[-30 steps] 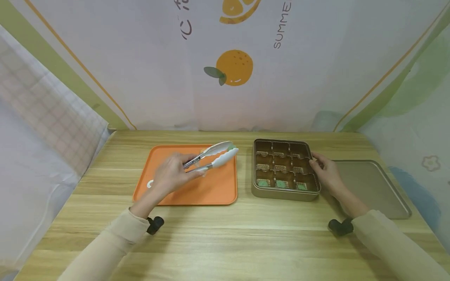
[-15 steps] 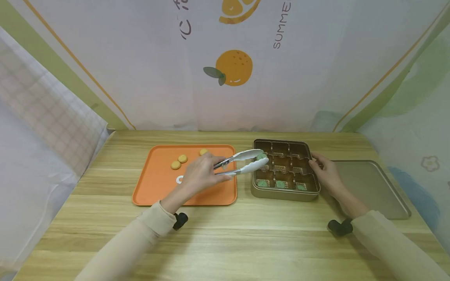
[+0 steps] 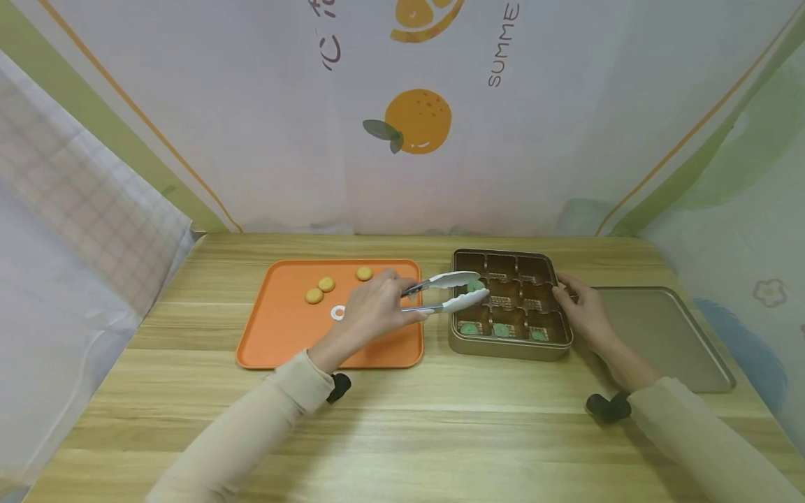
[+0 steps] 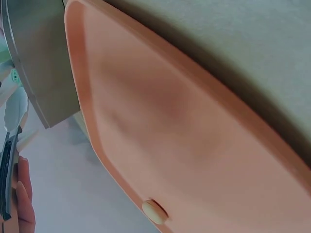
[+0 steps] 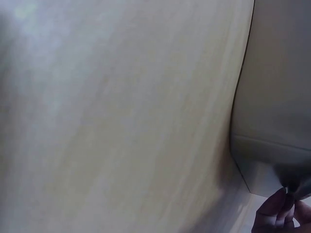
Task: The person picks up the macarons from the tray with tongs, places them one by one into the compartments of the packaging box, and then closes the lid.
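My left hand grips metal tongs with white scalloped tips. Between the tips is a green cookie, at the left compartment of the middle row in a bronze-coloured tin. Whether the cookie touches the compartment's bottom I cannot tell. Three green cookies lie in the tin's front row, one per compartment. With thumb and fingers my right hand holds the tin's right wall near the rim. In the left wrist view the tongs show at the left edge, beside the tin.
Left of the tin lies an orange tray with three round yellow cookies visible. A flat bronze-coloured lid rests on the wooden table at the right, partly under my right forearm. A printed cloth hangs behind the table.
My left hand has carried the green cookie in the tongs rightward, from over the orange tray to the tin's middle-left compartment. My right hand stays on the tin.
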